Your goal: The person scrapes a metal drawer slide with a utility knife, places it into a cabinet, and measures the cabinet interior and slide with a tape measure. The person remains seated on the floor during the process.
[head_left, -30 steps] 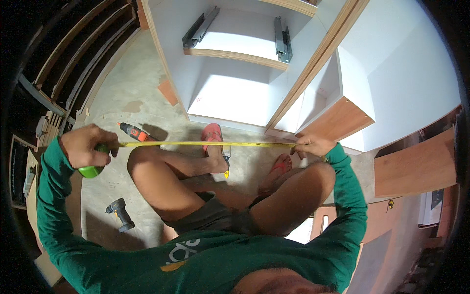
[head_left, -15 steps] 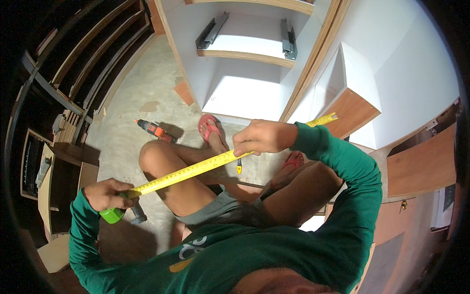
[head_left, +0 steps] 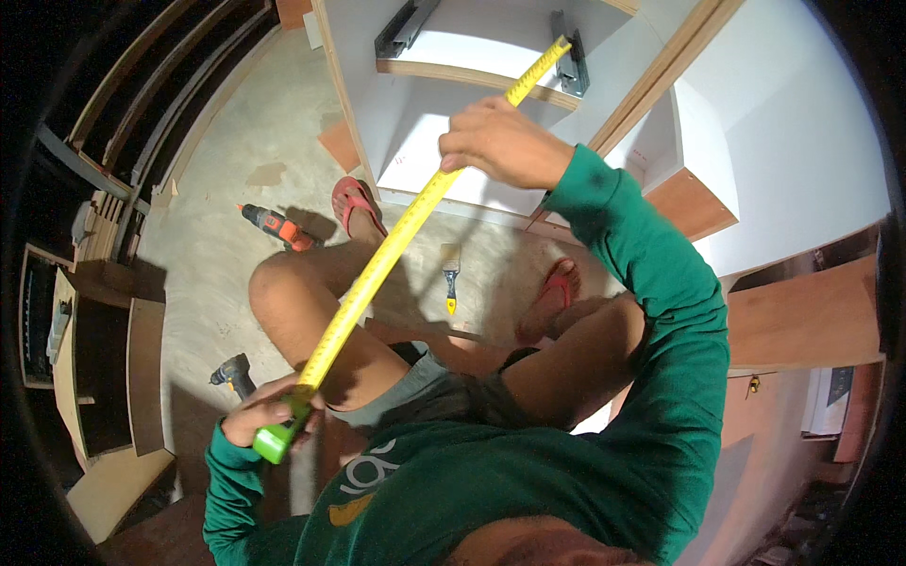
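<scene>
One tape measure (head_left: 276,440), green case, yellow blade (head_left: 396,242) drawn out and running slantwise from lower left to upper right. Case: gripped in the left hand (head_left: 267,417), near the person's body. Blade: pinched in the right hand (head_left: 500,141), fingers closed over it partway along; its free end reaches past that hand, in line with the right drawer runner (head_left: 572,68). Whether it touches the runner cannot be told.

Writing: fine dark graduations along the blade, too small to read; pale lettering (head_left: 371,470) with an orange mark (head_left: 350,510) on the green sweater (head_left: 528,481), partly lost in folds; small red marks (head_left: 399,159) inside the white cabinet (head_left: 349,85), unreadable.

On the floor (head_left: 212,212): one orange-and-black drill (head_left: 276,228); one dark drill (head_left: 235,374), just beyond the left hand; one paintbrush (head_left: 451,279), its handle yellow-tipped.

Changes: half a second ago, the blade sloped gently and ended over the box (head_left: 696,203) at right; now it stands steeper, the right hand higher, the left hand lower and nearer the body. The paintbrush, then half covered, shows whole.
</scene>
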Action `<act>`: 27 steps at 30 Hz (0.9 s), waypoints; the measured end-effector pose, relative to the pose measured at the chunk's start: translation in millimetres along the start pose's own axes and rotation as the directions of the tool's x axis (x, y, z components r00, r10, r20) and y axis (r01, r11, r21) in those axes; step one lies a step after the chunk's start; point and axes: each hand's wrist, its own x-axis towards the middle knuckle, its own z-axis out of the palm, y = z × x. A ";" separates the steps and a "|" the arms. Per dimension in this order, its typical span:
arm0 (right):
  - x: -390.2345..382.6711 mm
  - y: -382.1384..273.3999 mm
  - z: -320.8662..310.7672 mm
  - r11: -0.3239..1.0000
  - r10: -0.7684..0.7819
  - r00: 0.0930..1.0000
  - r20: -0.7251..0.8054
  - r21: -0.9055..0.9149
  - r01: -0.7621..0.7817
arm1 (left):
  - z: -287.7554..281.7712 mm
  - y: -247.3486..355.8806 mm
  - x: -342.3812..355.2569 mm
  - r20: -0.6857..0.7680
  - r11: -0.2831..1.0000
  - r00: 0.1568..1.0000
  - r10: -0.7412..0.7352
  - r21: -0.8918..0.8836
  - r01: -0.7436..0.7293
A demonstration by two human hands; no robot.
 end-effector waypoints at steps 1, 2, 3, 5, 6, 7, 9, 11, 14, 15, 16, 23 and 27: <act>-2.6 14.3 -0.9 0.999 0.003 1.000 -0.009 -0.032 -0.003 | 5.5 -7.1 16.1 0.090 0.997 0.996 -0.016 -0.068 0.022; -4.7 28.2 -0.4 0.998 0.011 1.000 -0.008 -0.067 -0.012 | 14.0 -16.9 34.6 0.109 0.992 0.994 0.005 -0.130 0.009; -9.7 39.1 3.0 0.994 0.055 0.998 0.022 -0.100 -0.052 | 24.6 -26.4 53.8 0.113 0.979 0.994 0.011 -0.202 0.012; -20.6 62.2 5.6 0.966 0.162 0.987 -0.020 -0.198 -0.163 | 45.0 -35.1 103.0 0.259 0.917 0.966 0.007 -0.387 0.097; -26.5 72.1 6.9 0.949 0.202 0.978 -0.055 -0.238 -0.209 | 57.7 -38.3 130.1 0.309 0.889 0.950 0.048 -0.447 0.100; -29.8 81.2 8.8 0.907 0.261 0.955 -0.137 -0.303 -0.292 | 71.4 -39.5 158.4 0.361 0.861 0.926 0.111 -0.501 0.092; -36.2 94.2 12.6 0.822 0.304 0.894 -0.329 -0.384 -0.421 | 104.0 -39.8 209.7 0.259 0.876 0.959 0.115 -0.481 0.025; -51.0 104.9 0.4 0.753 0.360 0.888 -0.287 -0.473 -0.459 | 128.7 -31.3 249.3 0.251 0.854 0.959 0.135 -0.521 0.016; -75.4 106.4 -16.3 0.624 0.490 0.857 -0.159 -0.622 -0.472 | 159.0 -14.0 292.0 0.332 0.829 0.919 0.213 -0.559 0.010; -82.4 104.5 -20.7 0.596 0.508 0.853 -0.122 -0.665 -0.450 | 167.9 -9.2 303.2 0.358 0.820 0.903 0.239 -0.572 0.009; -88.1 102.2 -24.1 0.568 0.528 0.845 -0.086 -0.704 -0.427 | 176.5 -5.3 313.0 0.383 0.810 0.884 0.268 -0.587 0.008; -86.6 104.0 -52.5 0.502 0.584 0.801 0.134 -0.835 -0.226 | 209.9 18.1 373.8 0.542 0.658 0.778 0.317 -0.717 0.232; -68.2 125.6 -59.8 0.463 0.740 0.616 0.270 -0.869 -0.175 | 223.0 40.2 404.9 0.569 0.611 0.758 0.318 -0.735 0.295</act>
